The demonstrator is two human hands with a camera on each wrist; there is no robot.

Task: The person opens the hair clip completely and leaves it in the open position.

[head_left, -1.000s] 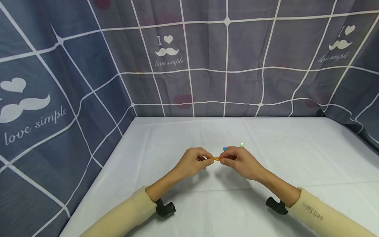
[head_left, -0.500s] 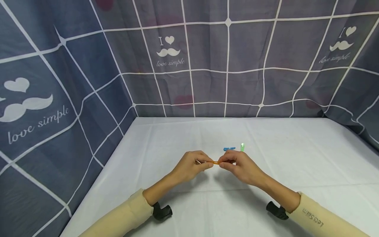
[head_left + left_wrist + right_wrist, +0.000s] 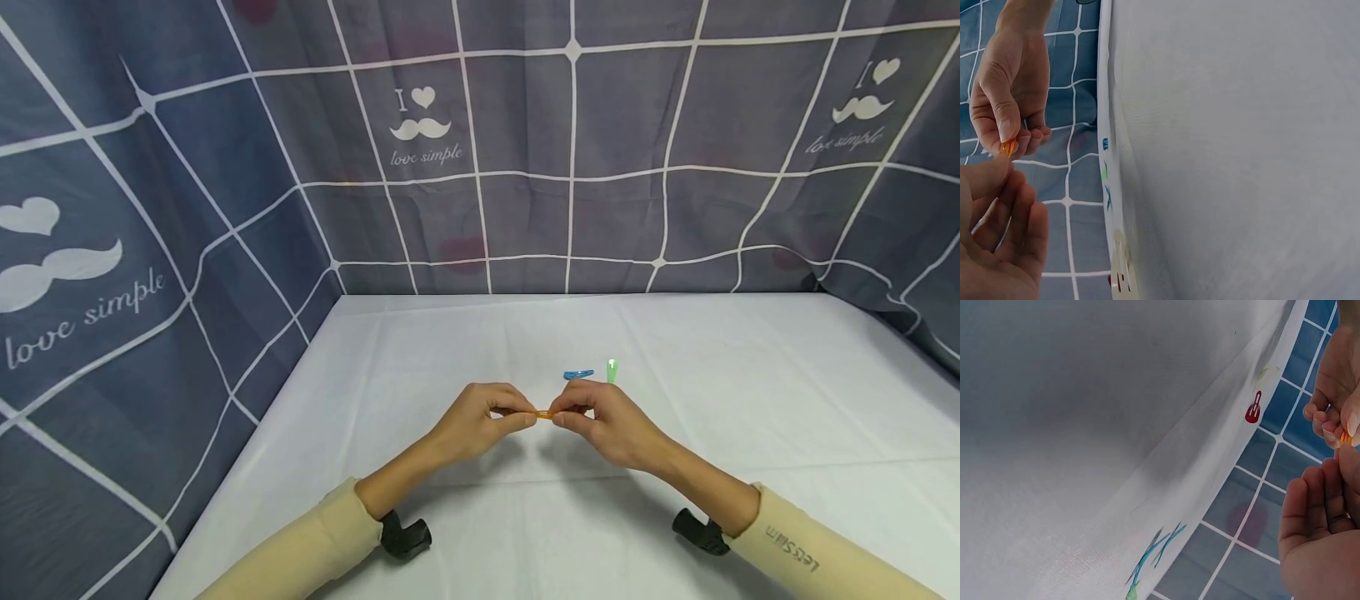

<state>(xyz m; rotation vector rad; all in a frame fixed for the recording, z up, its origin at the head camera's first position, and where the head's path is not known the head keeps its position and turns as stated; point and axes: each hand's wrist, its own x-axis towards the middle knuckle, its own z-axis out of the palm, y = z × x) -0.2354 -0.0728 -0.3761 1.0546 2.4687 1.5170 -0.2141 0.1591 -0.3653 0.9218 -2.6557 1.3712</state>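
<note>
In the head view both hands meet over the middle of the white table, pinching a small orange hair clip (image 3: 544, 414) from opposite ends. My left hand (image 3: 482, 423) has its thumb and fingertips on the left end. My right hand (image 3: 611, 423) grips the right end the same way. Most of the clip hides behind the fingertips; an orange bit of the clip (image 3: 1007, 147) shows between the two hands in the left wrist view. Just beyond the right hand lie a blue hair clip (image 3: 578, 374) and a green hair clip (image 3: 612, 371), partly covered by that hand.
A red snap clip (image 3: 1253, 407) lies near the table edge in the right wrist view. The left wrist view shows a cream clip (image 3: 1121, 269) at the cloth's edge. Checked curtains (image 3: 525, 217) rise behind and left of the white tablecloth (image 3: 450, 333).
Both hands have come slightly nearer the body with the orange hair clip still pinched between them. The blue clip, mostly covered before, now shows behind the right hand, with more of the green one.
</note>
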